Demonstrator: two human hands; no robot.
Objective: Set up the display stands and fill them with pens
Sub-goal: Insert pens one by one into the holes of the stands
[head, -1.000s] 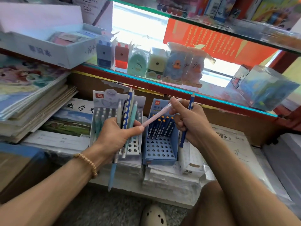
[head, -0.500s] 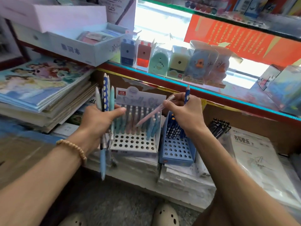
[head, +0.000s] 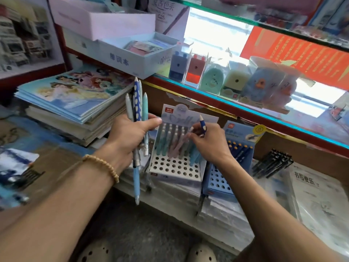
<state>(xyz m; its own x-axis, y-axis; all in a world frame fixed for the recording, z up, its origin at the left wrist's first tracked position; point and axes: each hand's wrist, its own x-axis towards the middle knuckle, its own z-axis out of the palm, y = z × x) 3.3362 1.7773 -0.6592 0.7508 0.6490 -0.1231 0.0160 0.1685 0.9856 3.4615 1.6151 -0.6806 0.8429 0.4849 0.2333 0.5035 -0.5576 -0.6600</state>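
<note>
The white stand [head: 174,168] sits on the low shelf, straight before both hands, the blue stand [head: 220,183] touching its right side. The right hand [head: 208,142], nearer, pinches a pink pen [head: 178,145] slanting down into the holes and grips a blue pen [head: 202,123]. The left hand [head: 128,137] grips an upright bunch [head: 137,104].

"G25" on white pen box [head: 166,17]
</note>
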